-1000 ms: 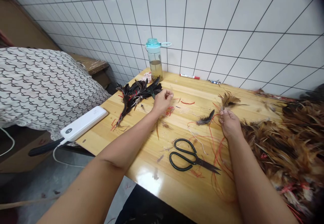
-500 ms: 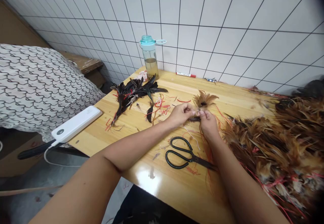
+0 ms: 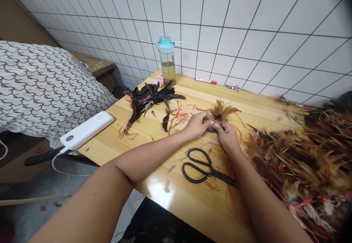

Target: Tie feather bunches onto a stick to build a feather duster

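My left hand [image 3: 198, 124] and my right hand [image 3: 227, 136] meet over the middle of the wooden table [image 3: 154, 177]. Both pinch the base of a small tuft of brown feathers [image 3: 221, 111] that fans out just beyond the fingertips. Thin red threads [image 3: 178, 115] lie scattered to the left of my hands. Black scissors [image 3: 205, 170] lie flat on the table just below my hands, blades pointing right. A heap of dark feathers [image 3: 147, 99] lies to the far left, apart from both hands.
A large pile of brown feathers [image 3: 299, 158] covers the table's right side. A water bottle [image 3: 167, 59], a red marker [image 3: 205, 80] and a small object stand along the tiled wall. A white power bank [image 3: 86, 130] rests on the left edge beside a patterned cloth [image 3: 41, 89].
My left hand left the dark feather heap and came right to join my right hand on the brown tuft. Since half a second ago the hands have barely shifted.
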A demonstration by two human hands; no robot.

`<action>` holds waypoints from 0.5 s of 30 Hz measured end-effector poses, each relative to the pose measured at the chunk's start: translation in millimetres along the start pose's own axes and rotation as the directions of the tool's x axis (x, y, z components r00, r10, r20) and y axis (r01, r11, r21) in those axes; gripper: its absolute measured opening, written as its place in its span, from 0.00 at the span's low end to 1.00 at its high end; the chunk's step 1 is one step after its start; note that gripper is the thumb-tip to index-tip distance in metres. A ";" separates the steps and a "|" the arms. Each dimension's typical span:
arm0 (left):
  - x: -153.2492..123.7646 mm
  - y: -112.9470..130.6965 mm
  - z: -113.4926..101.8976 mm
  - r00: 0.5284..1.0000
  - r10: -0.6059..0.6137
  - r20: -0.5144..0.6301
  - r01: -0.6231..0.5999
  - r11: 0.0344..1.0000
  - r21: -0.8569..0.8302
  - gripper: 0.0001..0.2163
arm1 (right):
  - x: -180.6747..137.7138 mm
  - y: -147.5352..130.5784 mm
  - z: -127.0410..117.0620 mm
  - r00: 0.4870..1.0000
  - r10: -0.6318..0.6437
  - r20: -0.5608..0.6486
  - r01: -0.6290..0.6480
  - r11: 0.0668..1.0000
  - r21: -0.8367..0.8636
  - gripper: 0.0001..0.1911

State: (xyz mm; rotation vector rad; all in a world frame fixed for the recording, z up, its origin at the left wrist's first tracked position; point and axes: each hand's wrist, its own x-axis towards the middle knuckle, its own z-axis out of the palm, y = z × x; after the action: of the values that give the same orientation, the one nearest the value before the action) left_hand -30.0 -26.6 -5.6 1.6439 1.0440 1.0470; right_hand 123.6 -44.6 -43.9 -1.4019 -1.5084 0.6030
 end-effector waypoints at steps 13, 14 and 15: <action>14.6 7.8 -60.3 0.922 0.370 -0.114 -0.230 0.760 0.608 0.05 | 5.5 12.5 -5.7 0.997 0.057 0.056 -0.059 0.998 0.023 0.15; 16.7 8.7 -77.2 0.922 0.357 -0.151 -0.163 0.710 0.685 0.06 | 6.0 12.7 -6.1 0.996 0.073 0.056 -0.075 0.996 0.045 0.15; 18.0 9.6 -94.2 0.933 0.312 -0.180 -0.076 0.658 0.749 0.06 | 6.4 12.5 -6.5 0.995 0.082 0.059 -0.085 0.995 0.060 0.15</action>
State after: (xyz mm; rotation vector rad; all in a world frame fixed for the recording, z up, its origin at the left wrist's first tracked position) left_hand -111.8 10.5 29.4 2.3399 1.6728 1.1061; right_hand 136.0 -37.5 -49.9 -1.4162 -1.4685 0.7411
